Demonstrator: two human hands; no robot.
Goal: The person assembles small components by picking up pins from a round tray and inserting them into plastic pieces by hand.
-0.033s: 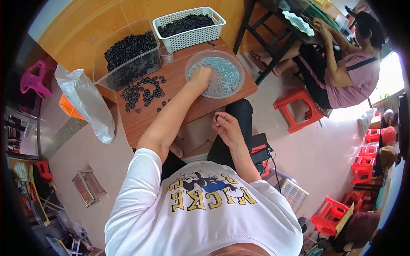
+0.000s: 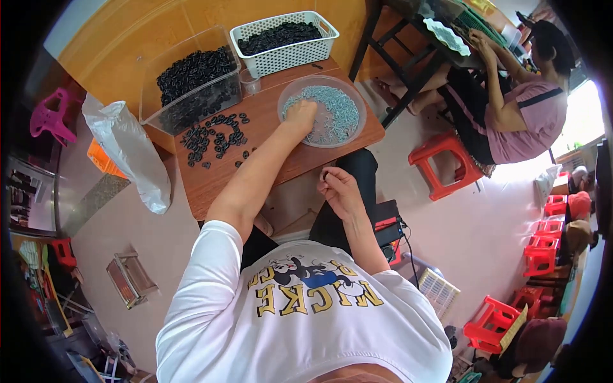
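My left hand [image 2: 300, 118] reaches into a round clear plastic bowl [image 2: 363, 121] and touches the heap of small pale blue-silver screws [image 2: 338, 110] there. Its fingers point down and are hidden by the back of the hand. Below the table's front edge, above my right thigh, my right hand [image 2: 343, 193] pinches a small black plastic piece [image 2: 326, 174] between thumb and forefinger. Loose black oval plastic pieces [image 2: 220, 137] lie scattered on the brown wooden table [image 2: 268, 108], left of my left forearm.
Behind the pieces stands a clear bin [image 2: 211, 96] heaped with black pieces. A white perforated basket [image 2: 287, 57] of more and a small clear cup [image 2: 251, 83] stand beside it. A grey-white bag [image 2: 131, 159] leans at left. On a red stool [image 2: 440, 163] at right, another person works.
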